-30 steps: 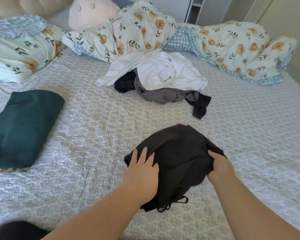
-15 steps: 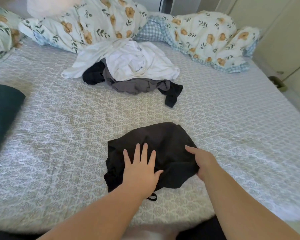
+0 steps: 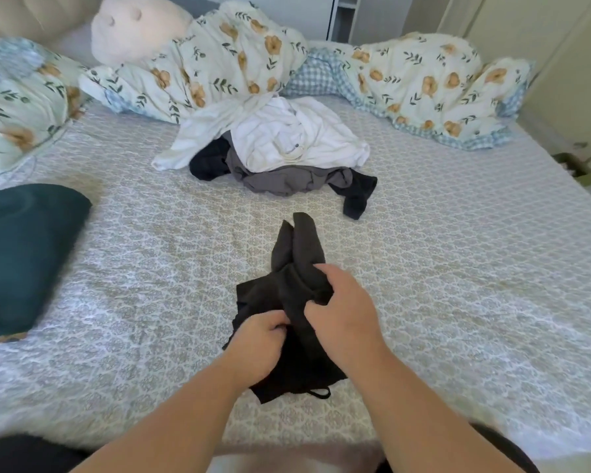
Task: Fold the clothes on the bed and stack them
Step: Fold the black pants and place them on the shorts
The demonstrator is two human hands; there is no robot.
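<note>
Near the front edge of the bed (image 3: 458, 268) we hold the black garment (image 3: 287, 363), our left hand (image 3: 256, 343) curled around a bunched fold at its middle and our right hand (image 3: 345, 308) pinching the cloth just beside it, while a narrow part stands up beyond our fingers. It looks light, soft and limp, so we judge it will sag and slip out of shape, and it is better to take it by two corners or a hem. Farther, toward the middle of the bed, the unfolded pile (image 3: 287, 155) waits, and the folded green piece (image 3: 24, 254) lies at the left edge.
</note>
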